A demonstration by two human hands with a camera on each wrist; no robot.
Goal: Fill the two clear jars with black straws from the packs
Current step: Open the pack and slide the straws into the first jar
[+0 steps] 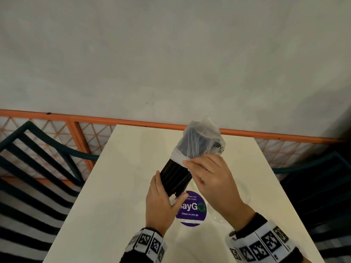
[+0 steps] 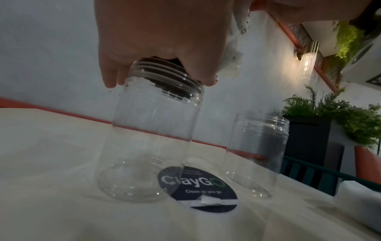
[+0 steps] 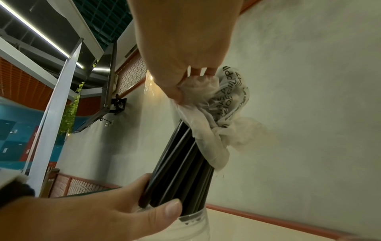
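Black straws (image 1: 175,179) stand as one tight bundle, tilted, their lower ends just inside the threaded mouth of a clear jar (image 2: 152,141) on the white table (image 1: 106,215); the upper half is still covered by a thin translucent plastic pack (image 1: 201,143), bunched and pushed partway up. Black print runs across that wrapper; in the right wrist view only fragments read, such as "MAKE" and "MADE", and the rest is too crumpled to make out. A round purple sticker (image 1: 191,209) on the tabletop reads "ClayGO" with a green ring for the O, and below it "Clean as you go"; a smaller line above is blurred.

The left hand (image 1: 161,202) wraps the bare lower part of the bundle, fingers on the far side and thumb across the front, just above the jar's rim. The right hand (image 1: 210,181) sits higher, thumb and fingertips pinching the gathered wrapper edge against the straws. Both wrists wear bands with black-and-white square markers.

The straws look glossy, straight and packed close. The jar beneath them is otherwise empty, its base overlapping the sticker's edge. A second clear jar (image 2: 257,156), also empty, stands upright just beside it on the right.
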